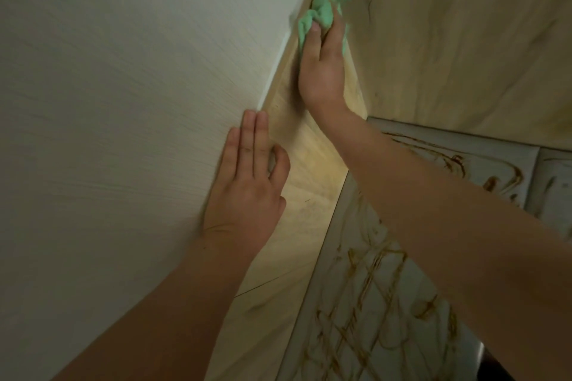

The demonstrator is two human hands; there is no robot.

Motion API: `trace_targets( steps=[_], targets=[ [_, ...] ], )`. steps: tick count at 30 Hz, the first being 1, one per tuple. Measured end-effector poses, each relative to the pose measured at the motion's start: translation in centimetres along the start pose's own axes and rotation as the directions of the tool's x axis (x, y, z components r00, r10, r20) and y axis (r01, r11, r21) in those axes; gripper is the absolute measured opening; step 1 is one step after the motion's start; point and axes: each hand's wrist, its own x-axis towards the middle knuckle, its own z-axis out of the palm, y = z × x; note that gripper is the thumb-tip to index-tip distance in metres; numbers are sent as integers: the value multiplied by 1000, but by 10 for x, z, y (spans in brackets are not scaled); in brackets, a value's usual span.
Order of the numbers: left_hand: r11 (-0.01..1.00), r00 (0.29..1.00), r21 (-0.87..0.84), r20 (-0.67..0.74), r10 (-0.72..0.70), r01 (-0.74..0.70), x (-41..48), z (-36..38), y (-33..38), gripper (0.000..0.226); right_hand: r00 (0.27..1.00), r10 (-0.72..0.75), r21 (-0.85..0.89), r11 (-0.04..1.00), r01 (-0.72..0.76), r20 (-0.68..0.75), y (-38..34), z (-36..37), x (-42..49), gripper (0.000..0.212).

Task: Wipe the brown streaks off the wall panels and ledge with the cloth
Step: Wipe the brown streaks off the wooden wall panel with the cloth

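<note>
Right hand (322, 71) bunches the cloth (328, 9) at upper centre; brown streaks (365, 272) lie toward lower right, below that forearm.

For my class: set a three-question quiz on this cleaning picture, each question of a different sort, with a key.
1. True or false: the left hand holds the cloth.
2. Multiple choice: where are the brown streaks thickest? A) on the cloth B) on the grey panels at lower right C) on the left hand
3. Fill in: the cloth gripped by the right hand is ____ in colour.
Key: 1 false; 2 B; 3 green.
</note>
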Motion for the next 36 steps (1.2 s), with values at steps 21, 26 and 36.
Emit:
trace_targets(
  steps=[21, 26, 36],
  targets=[
    [996, 999, -89, -53, -7, 3, 0, 1, -2, 55, 997, 75, 33, 997, -74, -7, 21, 2, 6, 60],
    [997, 999, -76, -41, -13, 10, -2, 5, -2, 56, 930, 363, 52, 931, -361, -49, 95, -20, 16, 58],
    [1000, 1000, -18, -18, -5, 4, -1, 5, 1, 59, 463, 886, 88, 460, -884, 17, 199, -24, -79, 72]
  ],
)
